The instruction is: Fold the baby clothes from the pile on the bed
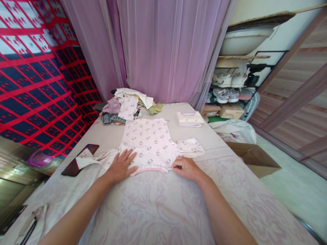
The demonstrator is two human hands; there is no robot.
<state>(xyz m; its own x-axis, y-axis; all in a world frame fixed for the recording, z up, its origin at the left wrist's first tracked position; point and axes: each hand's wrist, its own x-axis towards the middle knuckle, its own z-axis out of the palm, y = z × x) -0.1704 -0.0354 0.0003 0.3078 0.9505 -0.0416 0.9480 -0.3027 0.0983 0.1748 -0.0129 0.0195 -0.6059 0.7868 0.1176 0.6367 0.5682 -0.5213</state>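
Note:
A small white long-sleeved shirt (148,139) with a printed pattern and a pink neckband lies spread on the table, its neck toward me. Flat on its left shoulder rests my left hand (122,164), fingers spread. At the right shoulder, beside the neckband, my right hand (186,167) has its fingers curled and pinched on the shirt's edge. The left sleeve stretches out over a dark phone (79,160). Bent outward on the table lies the right sleeve (190,147).
A heap of loose clothes (130,105) sits at the table's far left. Folded clothes (189,119) lie at the far right. Past the right edge are an open cardboard box (251,156) and a shoe rack (230,85). Purple curtains (163,51) hang behind.

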